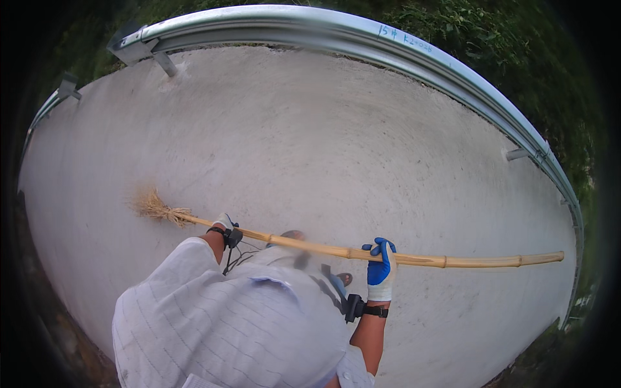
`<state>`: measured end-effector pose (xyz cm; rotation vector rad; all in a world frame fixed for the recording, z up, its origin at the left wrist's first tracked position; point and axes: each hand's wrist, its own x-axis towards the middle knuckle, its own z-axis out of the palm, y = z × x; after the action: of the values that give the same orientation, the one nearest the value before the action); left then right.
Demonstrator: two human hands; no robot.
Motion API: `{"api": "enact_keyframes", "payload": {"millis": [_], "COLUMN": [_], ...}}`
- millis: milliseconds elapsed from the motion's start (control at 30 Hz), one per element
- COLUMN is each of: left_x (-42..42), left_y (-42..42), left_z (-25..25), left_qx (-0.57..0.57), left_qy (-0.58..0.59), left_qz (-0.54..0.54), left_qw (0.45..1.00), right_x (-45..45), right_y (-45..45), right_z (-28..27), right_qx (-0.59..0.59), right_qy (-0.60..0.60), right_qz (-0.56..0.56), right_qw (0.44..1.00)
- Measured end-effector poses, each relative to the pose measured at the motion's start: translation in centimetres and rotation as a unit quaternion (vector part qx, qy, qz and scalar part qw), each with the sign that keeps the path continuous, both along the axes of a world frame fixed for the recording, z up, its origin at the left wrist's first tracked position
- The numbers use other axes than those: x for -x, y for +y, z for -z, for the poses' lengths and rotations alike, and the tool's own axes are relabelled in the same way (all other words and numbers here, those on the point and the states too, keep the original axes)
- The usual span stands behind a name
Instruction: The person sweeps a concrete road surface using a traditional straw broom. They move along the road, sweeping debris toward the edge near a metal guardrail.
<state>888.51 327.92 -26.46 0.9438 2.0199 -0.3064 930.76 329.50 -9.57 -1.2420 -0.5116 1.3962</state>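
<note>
A broom with a long bamboo handle [310, 246] lies across the view in front of my body, its bristle head [157, 206] at the left, close to the pavement and blurred at the tips. My left hand [225, 222], in a white and blue work glove, grips the handle near the bristles; its fingers are mostly hidden. Farther right along the handle, my right hand [382, 266] in a blue-palmed white glove is closed round the bamboo. The handle's free end reaches far to the right. A black device is strapped to each wrist.
Pale concrete pavement [301, 145] spreads all round. A metal guardrail [310, 29] on posts curves along the far edge and right side, with green plants [465, 34] behind it. Another guardrail section [48, 104] stands at the far left. My sandalled feet are below the handle.
</note>
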Motion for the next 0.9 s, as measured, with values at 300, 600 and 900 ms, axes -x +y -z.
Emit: {"api": "enact_keyframes", "payload": {"millis": [300, 600, 900], "left_x": [-1.5, -11.1, -23.5], "left_y": [1.9, 9.5, 17.7], "left_z": [2.5, 6.4, 9.6], "left_qx": [0.021, -0.087, 0.087], "left_qy": [-0.018, -0.072, -0.429], "left_qz": [0.09, 0.4, -0.373], "left_qw": [0.996, 0.91, 0.818], "right_x": [-1.8, -7.7, -5.0], "right_y": [0.6, -12.0, -21.0], "right_z": [-2.3, -3.2, -4.2], "right_qx": [-0.032, -0.039, -0.005], "right_qy": [-0.024, -0.043, -0.165], "right_qz": [0.084, 0.335, 0.497], "right_qw": [0.996, 0.94, 0.852]}}
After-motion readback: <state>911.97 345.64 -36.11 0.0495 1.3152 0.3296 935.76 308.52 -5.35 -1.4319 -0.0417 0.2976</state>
